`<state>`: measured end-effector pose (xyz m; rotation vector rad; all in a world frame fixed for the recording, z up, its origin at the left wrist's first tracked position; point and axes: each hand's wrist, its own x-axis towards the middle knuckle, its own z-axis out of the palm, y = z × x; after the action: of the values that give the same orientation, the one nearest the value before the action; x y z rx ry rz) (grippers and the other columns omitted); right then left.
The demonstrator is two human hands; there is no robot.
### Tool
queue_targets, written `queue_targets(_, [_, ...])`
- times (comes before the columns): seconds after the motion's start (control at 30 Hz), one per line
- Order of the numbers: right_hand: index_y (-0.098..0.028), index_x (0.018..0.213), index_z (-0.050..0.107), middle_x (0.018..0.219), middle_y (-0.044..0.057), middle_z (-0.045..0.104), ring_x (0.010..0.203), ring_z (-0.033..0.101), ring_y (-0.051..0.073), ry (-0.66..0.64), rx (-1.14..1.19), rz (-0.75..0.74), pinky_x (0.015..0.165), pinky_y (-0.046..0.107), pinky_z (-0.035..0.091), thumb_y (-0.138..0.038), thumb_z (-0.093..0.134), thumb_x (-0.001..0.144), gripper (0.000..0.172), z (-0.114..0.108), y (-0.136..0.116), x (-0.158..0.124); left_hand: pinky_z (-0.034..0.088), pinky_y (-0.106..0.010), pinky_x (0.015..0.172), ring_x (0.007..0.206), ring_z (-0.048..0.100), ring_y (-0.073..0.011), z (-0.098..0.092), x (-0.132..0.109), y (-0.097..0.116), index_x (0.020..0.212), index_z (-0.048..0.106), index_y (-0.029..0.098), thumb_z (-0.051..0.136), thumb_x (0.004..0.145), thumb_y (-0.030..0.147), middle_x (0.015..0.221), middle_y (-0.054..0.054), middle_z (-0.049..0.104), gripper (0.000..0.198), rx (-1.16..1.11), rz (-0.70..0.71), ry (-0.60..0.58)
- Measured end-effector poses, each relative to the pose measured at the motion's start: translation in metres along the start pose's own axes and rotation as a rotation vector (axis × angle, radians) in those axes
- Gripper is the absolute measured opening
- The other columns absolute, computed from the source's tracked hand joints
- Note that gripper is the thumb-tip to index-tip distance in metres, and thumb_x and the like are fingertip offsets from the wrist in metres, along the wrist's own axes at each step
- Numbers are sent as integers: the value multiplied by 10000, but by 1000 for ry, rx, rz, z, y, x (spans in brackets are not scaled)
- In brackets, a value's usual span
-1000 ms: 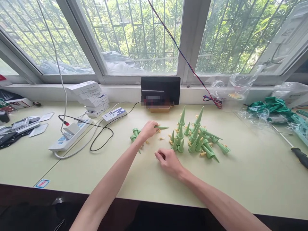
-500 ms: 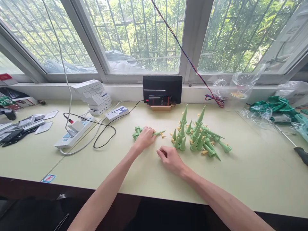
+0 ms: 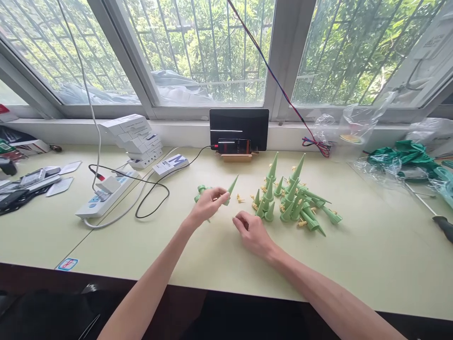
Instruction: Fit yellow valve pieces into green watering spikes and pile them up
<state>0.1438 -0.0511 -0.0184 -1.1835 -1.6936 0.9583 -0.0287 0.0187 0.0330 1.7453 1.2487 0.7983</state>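
My left hand (image 3: 208,204) is closed on a green plastic watering spike (image 3: 232,185), its pointed tip slanting up and to the right. Under and behind that hand lie other green spike pieces (image 3: 201,189), partly hidden. A small yellow valve (image 3: 240,199) lies on the table between my hands. My right hand (image 3: 253,232) rests on the tabletop with its fingers curled; whether anything is inside them is hidden. Just beyond it stand several upright green spikes (image 3: 269,190) with yellow valves, and more spikes (image 3: 309,219) lie in a heap to their right.
A tablet (image 3: 239,123) and a phone (image 3: 233,146) stand on a holder at the back. To the left are a power strip (image 3: 106,196), cables, and a stack of white boxes (image 3: 139,141). A screwdriver (image 3: 442,226) and green plastic wrapping (image 3: 406,158) lie at the right.
My left hand has lifted the spike, whose tip now points upward instead of lying nearly flat. The yellow valve stays on the table. My right hand has hardly moved.
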Motion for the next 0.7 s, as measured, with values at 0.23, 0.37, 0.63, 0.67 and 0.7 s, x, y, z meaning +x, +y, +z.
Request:
queue_targets(0.23, [-197, 939, 547, 644, -34, 506, 521, 431, 113, 26, 62, 23, 504, 237, 321, -394, 444, 974, 225, -3, -5, -3, 404, -235, 556, 710, 536, -130, 15, -10, -15, 885, 595, 140, 576, 905, 430, 914, -93, 648, 292, -571, -2, -140])
queue_targets(0.37, [-196, 953, 543, 669, -26, 532, 498, 442, 105, 33, 109, 24, 483, 229, 339, -408, 459, 970, 229, -3, -8, -3, 412, -248, 556, 615, 508, -100, 20, -14, -18, 923, 596, 143, 569, 915, 423, 853, -53, 616, 281, -597, 7, -219])
queue_targets(0.63, [-174, 947, 570, 674, -8, 555, 499, 444, 106, 27, 119, 33, 478, 233, 348, -440, 484, 957, 280, -3, -6, -3, 427, -237, 569, 569, 522, -80, 18, -18, -15, 919, 551, 163, 561, 915, 443, 787, 5, 524, 280, -368, 7, -231])
queue_targets(0.67, [-172, 945, 572, 658, -15, 540, 501, 441, 107, 28, 109, 32, 483, 234, 343, -435, 494, 953, 275, -3, -5, -3, 405, -227, 542, 557, 505, -76, 18, -18, -15, 904, 542, 164, 562, 912, 447, 767, 11, 505, 284, -348, 7, -228])
queue_targets(0.7, [-171, 943, 574, 642, -23, 523, 501, 435, 107, 28, 102, 31, 485, 234, 338, -428, 504, 948, 267, -3, -4, -3, 380, -218, 519, 547, 484, -72, 18, -18, -15, 888, 534, 165, 563, 909, 451, 748, 17, 483, 288, -332, 10, -223])
